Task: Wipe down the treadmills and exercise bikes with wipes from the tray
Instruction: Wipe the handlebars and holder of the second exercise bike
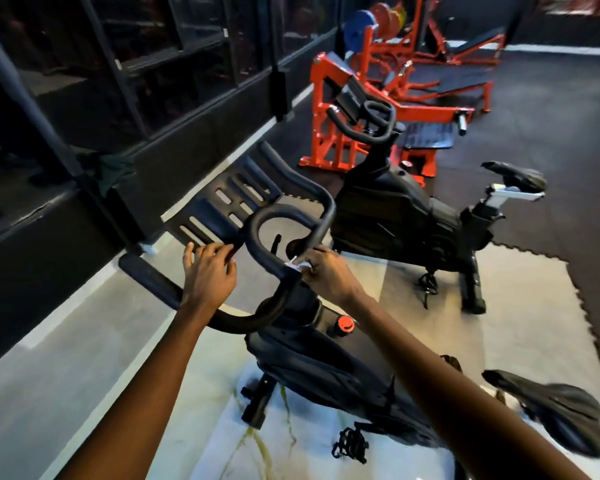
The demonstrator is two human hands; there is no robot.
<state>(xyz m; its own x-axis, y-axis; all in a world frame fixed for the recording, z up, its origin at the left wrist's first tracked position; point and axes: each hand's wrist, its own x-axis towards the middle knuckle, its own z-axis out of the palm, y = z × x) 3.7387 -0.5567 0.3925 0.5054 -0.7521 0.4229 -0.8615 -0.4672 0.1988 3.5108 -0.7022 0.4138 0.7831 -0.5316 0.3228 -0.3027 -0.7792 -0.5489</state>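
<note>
While both bare arms reached forward over the nearer black exercise bike (309,368), the hands met at its looped black padded handlebar (330,211). The right hand (326,273) pinched a small crumpled white wipe (300,265) between thumb and curled fingers and pressed it against the handlebar just above the stem, at the right side of the inner loop. The left hand (208,277) lay at the lower edge of the black slotted plastic holder (222,202) mounted ahead of the handlebar, its fingers curled over that edge; blur made this hard to judge, but it seemed to grip the edge and not merely rest there. Below the hands a round red knob (345,323) sat on the bike's frame, the black padded saddle (555,407) showed at the lower right, and a black pedal (350,441) hung near the bottom. A second black exercise bike (395,209) stood just beyond on a pale grey floor mat (520,289), facing the same way. Red steel weight machines (326,98) stood farther back beside a dark glass wall (153,81).
</note>
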